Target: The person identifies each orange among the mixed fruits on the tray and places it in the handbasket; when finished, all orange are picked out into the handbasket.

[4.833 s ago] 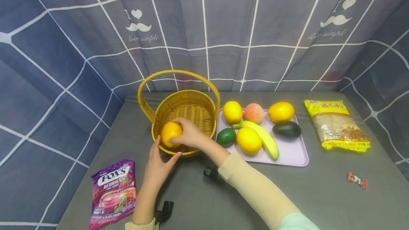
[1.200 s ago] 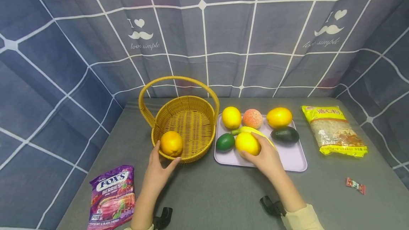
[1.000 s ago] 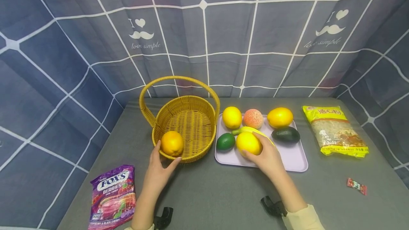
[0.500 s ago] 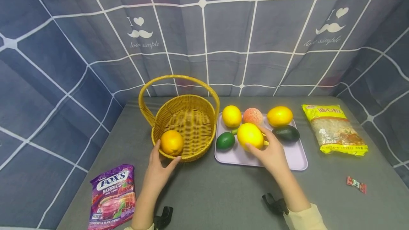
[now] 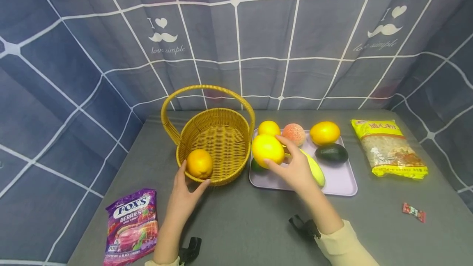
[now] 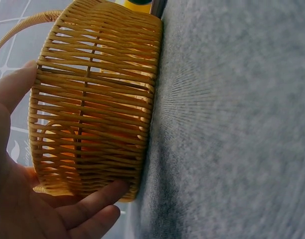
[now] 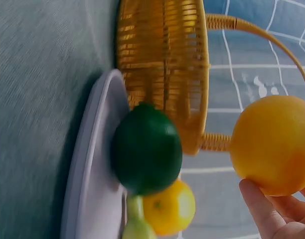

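Observation:
My right hand (image 5: 295, 171) grips a large round yellow fruit (image 5: 267, 150) between thumb and fingers, lifted above the left end of the lilac tray (image 5: 341, 182). In the right wrist view that fruit (image 7: 274, 144) is beside the basket's handle, higher than the tray. My left hand (image 5: 183, 198) rests against the near left side of the wicker basket (image 5: 221, 141), thumb and fingers spread and touching its rim and outer wall. Inside the basket, against that near left wall, lies an orange (image 5: 200, 163). The left wrist view shows the fingers along the basket's woven wall (image 6: 92, 99).
The tray holds a yellow fruit (image 5: 269, 128), a peach (image 5: 294, 134), an oval orange-yellow fruit (image 5: 324, 133), a dark avocado (image 5: 331, 153), a banana (image 5: 315, 169) and a green fruit (image 7: 146, 149). Around stand a candy bag (image 5: 132, 225), a pasta bag (image 5: 389, 149) and a wrapped candy (image 5: 414, 212).
My right hand let go of the orange in the basket, moved to the tray and took hold of the yellow fruit. It has since raised it and carried it left. The left hand stays put.

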### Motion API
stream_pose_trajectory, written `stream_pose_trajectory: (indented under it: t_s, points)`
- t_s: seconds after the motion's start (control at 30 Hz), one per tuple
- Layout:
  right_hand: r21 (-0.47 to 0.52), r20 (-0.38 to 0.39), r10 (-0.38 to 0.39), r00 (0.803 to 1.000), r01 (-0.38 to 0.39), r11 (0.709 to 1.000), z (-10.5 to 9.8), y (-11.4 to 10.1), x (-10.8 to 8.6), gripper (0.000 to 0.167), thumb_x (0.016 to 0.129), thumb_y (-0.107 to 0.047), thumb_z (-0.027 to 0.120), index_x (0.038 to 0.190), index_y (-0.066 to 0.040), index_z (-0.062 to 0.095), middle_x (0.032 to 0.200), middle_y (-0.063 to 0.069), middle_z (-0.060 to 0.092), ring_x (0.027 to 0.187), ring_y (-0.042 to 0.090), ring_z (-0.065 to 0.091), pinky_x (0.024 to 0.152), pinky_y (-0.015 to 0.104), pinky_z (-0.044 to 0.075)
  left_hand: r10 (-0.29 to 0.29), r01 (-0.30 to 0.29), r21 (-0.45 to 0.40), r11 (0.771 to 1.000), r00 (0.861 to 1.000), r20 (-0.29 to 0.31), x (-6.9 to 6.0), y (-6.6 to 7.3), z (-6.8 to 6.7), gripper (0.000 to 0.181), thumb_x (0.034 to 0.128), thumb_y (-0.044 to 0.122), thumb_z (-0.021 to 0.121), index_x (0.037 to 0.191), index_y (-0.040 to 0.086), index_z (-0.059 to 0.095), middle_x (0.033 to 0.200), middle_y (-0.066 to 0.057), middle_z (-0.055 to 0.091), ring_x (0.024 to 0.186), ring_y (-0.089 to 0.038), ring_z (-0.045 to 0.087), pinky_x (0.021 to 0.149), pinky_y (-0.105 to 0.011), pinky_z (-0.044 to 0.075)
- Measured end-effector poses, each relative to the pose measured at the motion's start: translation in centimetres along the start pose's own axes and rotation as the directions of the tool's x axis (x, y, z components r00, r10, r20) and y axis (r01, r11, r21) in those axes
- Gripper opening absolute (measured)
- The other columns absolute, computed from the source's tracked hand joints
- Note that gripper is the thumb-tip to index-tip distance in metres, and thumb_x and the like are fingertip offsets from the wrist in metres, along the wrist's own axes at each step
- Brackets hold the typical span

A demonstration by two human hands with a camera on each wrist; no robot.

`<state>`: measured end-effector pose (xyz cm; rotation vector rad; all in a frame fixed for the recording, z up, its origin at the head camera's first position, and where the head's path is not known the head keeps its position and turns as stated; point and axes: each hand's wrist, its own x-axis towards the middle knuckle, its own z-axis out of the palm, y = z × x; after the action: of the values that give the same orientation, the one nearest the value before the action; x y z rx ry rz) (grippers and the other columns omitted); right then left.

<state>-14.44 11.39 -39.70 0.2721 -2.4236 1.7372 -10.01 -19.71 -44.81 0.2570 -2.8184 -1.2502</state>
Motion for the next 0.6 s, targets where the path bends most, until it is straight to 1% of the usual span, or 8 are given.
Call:
stream_pose_trajectory:
  t_s: [0.17, 0.33, 0.4, 0.47, 0.53, 0.6]
  points:
    - [0.027, 0.036, -0.042, 0.998, 0.041, 0.999, 1.7, -0.7, 0.6, 0.069, 0.077, -0.019, 0.083, 0.137, -0.01, 0.051, 0.131, 0.01, 0.055, 0.113, 0.027, 0.054, 0.089, 0.045, 0.05, 0.003, -0.003, 0.005, 1.0, 1.0, -0.002, 0.1, -0.1, 0.0, 0.105, 0.0797, 0.068, 0.062, 0.156, 0.021, 0.008, 0.156, -0.018, 0.019, 0.124, -0.035, 0.048, 0.099, -0.063, 0.035]
    - [0.088, 0.08, -0.071, 0.994, 0.063, 0.994, 3.7, -1.2, 1.4, 0.07, 0.076, -0.019, 0.083, 0.138, -0.012, 0.051, 0.135, 0.007, 0.052, 0.112, 0.026, 0.052, 0.089, 0.047, 0.049, 0.006, -0.006, 0.006, 1.0, 1.0, -0.005, 0.2, -0.1, 0.0, 0.105, 0.0797, 0.068, 0.062, 0.156, 0.02, 0.009, 0.156, -0.017, 0.02, 0.123, -0.034, 0.048, 0.099, -0.063, 0.035]
    - [0.097, 0.096, -0.084, 0.992, 0.075, 0.992, 4.6, -1.2, 1.8, 0.071, 0.076, -0.019, 0.083, 0.139, -0.011, 0.051, 0.136, 0.007, 0.052, 0.111, 0.026, 0.053, 0.087, 0.046, 0.05, 0.008, -0.008, 0.005, 1.0, 1.0, -0.007, 0.2, -0.1, 0.0, 0.104, 0.08, 0.067, 0.063, 0.156, 0.019, 0.009, 0.156, -0.017, 0.02, 0.124, -0.035, 0.048, 0.1, -0.063, 0.035]
    - [0.081, 0.11, -0.096, 0.989, 0.087, 0.993, 5.4, -1.2, 2.1, 0.072, 0.077, -0.02, 0.083, 0.14, -0.01, 0.05, 0.136, 0.007, 0.052, 0.109, 0.025, 0.054, 0.084, 0.044, 0.051, 0.01, -0.009, 0.004, 1.0, 1.0, -0.008, 0.1, -0.1, 0.0, 0.104, 0.0801, 0.067, 0.063, 0.156, 0.019, 0.009, 0.156, -0.017, 0.02, 0.124, -0.035, 0.047, 0.1, -0.062, 0.035]
    - [0.044, 0.121, -0.108, 0.987, 0.103, 0.994, 6.2, -1.2, 2.5, 0.071, 0.078, -0.023, 0.082, 0.14, -0.011, 0.05, 0.135, 0.006, 0.053, 0.108, 0.024, 0.055, 0.083, 0.041, 0.052, 0.009, -0.009, 0.004, 1.0, 1.0, -0.008, 0.1, -0.2, 0.0, 0.104, 0.0799, 0.067, 0.063, 0.156, 0.02, 0.009, 0.156, -0.017, 0.02, 0.124, -0.035, 0.047, 0.1, -0.062, 0.035]
    - [-0.001, 0.126, -0.117, 0.985, 0.118, 0.993, 6.9, -1.2, 2.8, 0.07, 0.078, -0.026, 0.081, 0.14, -0.012, 0.051, 0.135, 0.006, 0.054, 0.11, 0.023, 0.055, 0.086, 0.04, 0.051, 0.009, -0.009, 0.004, 1.0, 1.0, -0.009, 0.1, -0.2, 0.1, 0.105, 0.0798, 0.067, 0.063, 0.156, 0.02, 0.009, 0.156, -0.017, 0.021, 0.124, -0.035, 0.047, 0.1, -0.062, 0.035]
